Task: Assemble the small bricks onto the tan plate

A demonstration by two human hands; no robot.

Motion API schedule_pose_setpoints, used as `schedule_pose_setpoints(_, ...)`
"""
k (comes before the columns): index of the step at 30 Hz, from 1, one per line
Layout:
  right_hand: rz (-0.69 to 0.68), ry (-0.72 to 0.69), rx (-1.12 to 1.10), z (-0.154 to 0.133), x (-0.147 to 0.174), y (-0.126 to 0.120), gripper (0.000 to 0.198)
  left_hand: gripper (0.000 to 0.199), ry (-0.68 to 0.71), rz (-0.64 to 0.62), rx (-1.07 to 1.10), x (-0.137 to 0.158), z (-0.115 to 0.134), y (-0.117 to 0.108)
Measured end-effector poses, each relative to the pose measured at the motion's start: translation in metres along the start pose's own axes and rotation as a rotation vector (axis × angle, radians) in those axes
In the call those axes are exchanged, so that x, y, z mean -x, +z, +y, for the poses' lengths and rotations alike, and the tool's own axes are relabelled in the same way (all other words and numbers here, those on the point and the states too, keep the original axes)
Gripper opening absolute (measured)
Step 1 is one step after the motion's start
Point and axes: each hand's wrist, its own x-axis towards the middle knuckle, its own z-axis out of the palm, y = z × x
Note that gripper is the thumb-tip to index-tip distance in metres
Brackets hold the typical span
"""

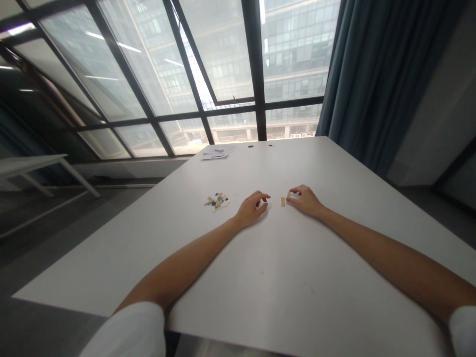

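Observation:
My right hand (305, 200) pinches a small tan toy brick (288, 194) between thumb and index finger, just over the white table (282, 258). Right beside it, a flat tan brick (283, 202) lies on the tabletop. My left hand (253, 208) rests to the left of these pieces, its fingers curved and apart, with nothing visible between them. Farther left lies a loose pile of small bricks (217, 201) in tan, grey, white and dark colours. Their exact shapes are too small to make out.
Papers (215, 154) with a dark, thin object on them lie at the far left of the table. A dark round disc (250, 146) sits near the far edge. Beyond are windows, with a blue curtain (366, 89) on the right and another table (33, 161) at left.

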Motion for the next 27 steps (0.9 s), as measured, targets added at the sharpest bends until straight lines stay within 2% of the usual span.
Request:
schedule_pose_setpoints(9, -0.18, 0.028, 0.17, -0.007, 0.003, -0.006, 0.036, 0.029, -0.003, 0.004, -0.007, 0.0, -0.001, 0.001)
schedule_pose_setpoints(27, -0.257, 0.058, 0.212, -0.01, 0.003, -0.008, 0.04, 0.021, -0.033, -0.023, -0.037, 0.0, -0.001, 0.003)
